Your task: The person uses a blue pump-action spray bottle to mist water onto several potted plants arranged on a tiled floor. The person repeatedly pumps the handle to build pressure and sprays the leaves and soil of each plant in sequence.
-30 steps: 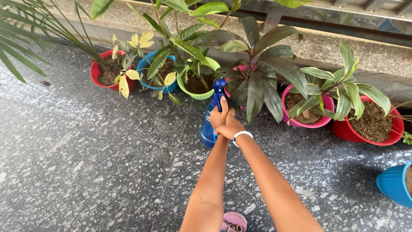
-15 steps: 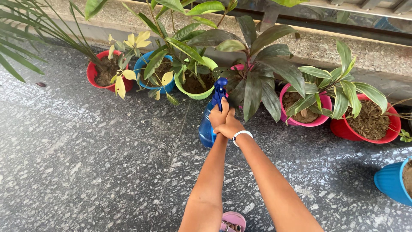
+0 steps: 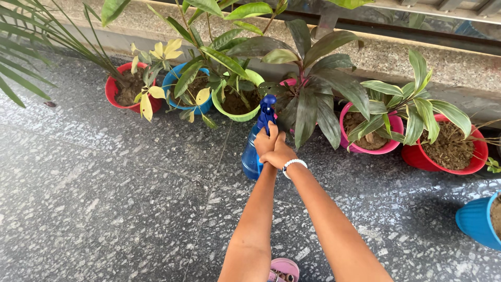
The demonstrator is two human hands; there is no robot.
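Both my hands hold a blue spray bottle (image 3: 251, 159) out in front of me. My left hand (image 3: 265, 140) wraps the neck just below the dark blue trigger head (image 3: 267, 107). Against it presses my right hand (image 3: 280, 154), which wears a white bead bracelet (image 3: 293, 164). The nozzle points toward a dark-leaved plant (image 3: 308, 89) in a pink pot, close behind the bottle. A green pot (image 3: 237, 114) stands just left of the nozzle.
Potted plants line a stone ledge: a red pot (image 3: 117, 89), a blue pot (image 3: 175, 83), a pink pot (image 3: 371, 147), a red pot (image 3: 459, 164) and a blue pot (image 3: 476, 222) at the right edge. The floor is speckled grey stone. A pink sandal (image 3: 284, 269) shows below.
The view has shifted slightly, so the pots sit a little further left and higher. My hands and the bottle stay in the same grip.
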